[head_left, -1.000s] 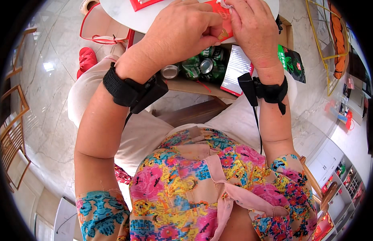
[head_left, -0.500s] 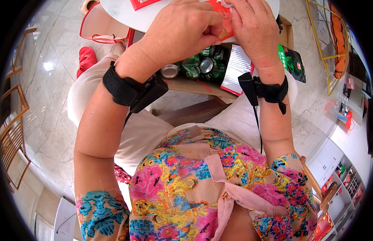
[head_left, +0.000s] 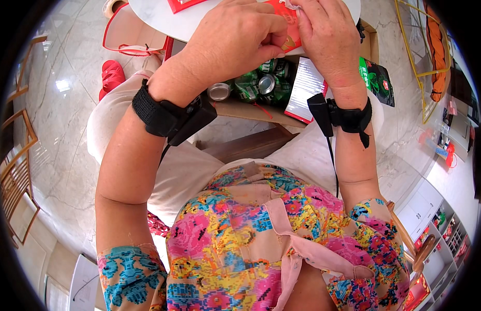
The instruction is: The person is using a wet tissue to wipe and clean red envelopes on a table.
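A flat red packet with gold print [head_left: 291, 31] lies at the near edge of the white round table, between my hands. My left hand [head_left: 238, 39] is closed beside it, fingers curled in; what they hold, if anything, is hidden. At the packet's far part, the thumb of my right hand [head_left: 329, 44] meets a crumpled whitish scrap [head_left: 290, 4]. Those right fingers are bent and closed around it, their tips partly cut off by the upper edge. Below the hands, a cardboard box [head_left: 232, 110] holds several green cans [head_left: 246, 87].
The white round table [head_left: 160, 18] carries another red item [head_left: 184, 4]. A white ridged panel with red edging [head_left: 305, 88] leans in the box. At its right is a green-black package [head_left: 378, 83]. A red-edged bag [head_left: 132, 33] stands left, and a yellow metal frame [head_left: 417, 72] right.
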A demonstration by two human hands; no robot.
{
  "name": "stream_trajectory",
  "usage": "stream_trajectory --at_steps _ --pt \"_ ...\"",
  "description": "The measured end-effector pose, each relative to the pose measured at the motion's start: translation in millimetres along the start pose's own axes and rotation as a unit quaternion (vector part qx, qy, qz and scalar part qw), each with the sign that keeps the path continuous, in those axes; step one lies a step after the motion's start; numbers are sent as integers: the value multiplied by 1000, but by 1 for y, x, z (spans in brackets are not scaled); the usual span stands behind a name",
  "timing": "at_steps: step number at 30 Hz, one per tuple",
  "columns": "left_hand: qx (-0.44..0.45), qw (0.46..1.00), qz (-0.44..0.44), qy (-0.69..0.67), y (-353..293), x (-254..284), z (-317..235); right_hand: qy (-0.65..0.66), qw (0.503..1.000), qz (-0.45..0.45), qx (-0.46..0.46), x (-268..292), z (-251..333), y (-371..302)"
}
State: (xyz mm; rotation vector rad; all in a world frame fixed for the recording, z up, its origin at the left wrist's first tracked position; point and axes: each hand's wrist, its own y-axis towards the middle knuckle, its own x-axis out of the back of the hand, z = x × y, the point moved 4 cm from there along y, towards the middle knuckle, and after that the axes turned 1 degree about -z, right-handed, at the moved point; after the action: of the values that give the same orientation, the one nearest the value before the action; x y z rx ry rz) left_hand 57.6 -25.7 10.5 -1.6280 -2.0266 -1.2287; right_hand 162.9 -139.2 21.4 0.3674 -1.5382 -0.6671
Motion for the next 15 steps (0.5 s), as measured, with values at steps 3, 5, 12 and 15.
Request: stream_trajectory --at_steps 3,5,12,15 --pt "-10 1000 -5 -5 -2 -3 6 -1 1000 -1 3 0 0 0" --pt "-7 1000 0 -8 -2 -4 6 -1 1000 -1 3 -1 0 1" --pt "5 1000 11 10 0 0 0 -3 1000 7 3 -1 -1 0" --pt "0 1000 9 4 -3 -4 6 2 1000 7 3 -1 0 0"
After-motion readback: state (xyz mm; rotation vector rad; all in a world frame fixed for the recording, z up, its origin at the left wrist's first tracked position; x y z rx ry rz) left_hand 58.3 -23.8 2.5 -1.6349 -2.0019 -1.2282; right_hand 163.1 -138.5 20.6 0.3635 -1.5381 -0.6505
